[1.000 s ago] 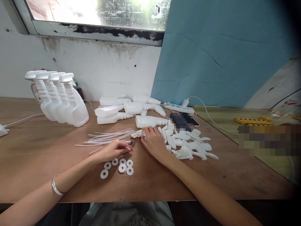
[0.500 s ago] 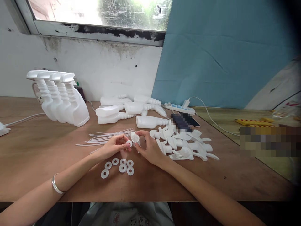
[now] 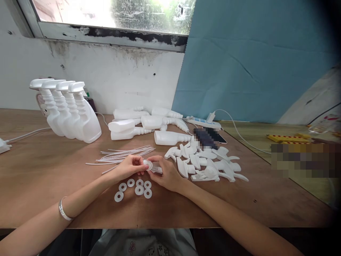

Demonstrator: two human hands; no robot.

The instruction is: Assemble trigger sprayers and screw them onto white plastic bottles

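Note:
My right hand (image 3: 169, 175) is closed around a white trigger spray head (image 3: 157, 169), its round collar turned towards my left hand. With thumb and fingers pinched, my left hand (image 3: 130, 166) presses a white ring washer (image 3: 148, 164) against the collar's mouth. Whether the washer is seated inside is unclear. Several loose washers (image 3: 116, 196) lie on the table just below my hands. Behind my left hand is a bundle of thin white tubes (image 3: 122, 156). More white spray heads (image 3: 182, 168) are heaped to the right of my right hand.
Several white bottles (image 3: 170, 138) lie on their sides further back. Upright bottles with spray tops (image 3: 90, 124) stand in a row at the left. Dark phones (image 3: 213, 136) and a power strip (image 3: 202, 122) with a white cable are at the back right of the brown table (image 3: 239, 209).
My left hand has brought the washer to the spray head's collar. My right hand has lowered and tilted the spray head, whose body now points right.

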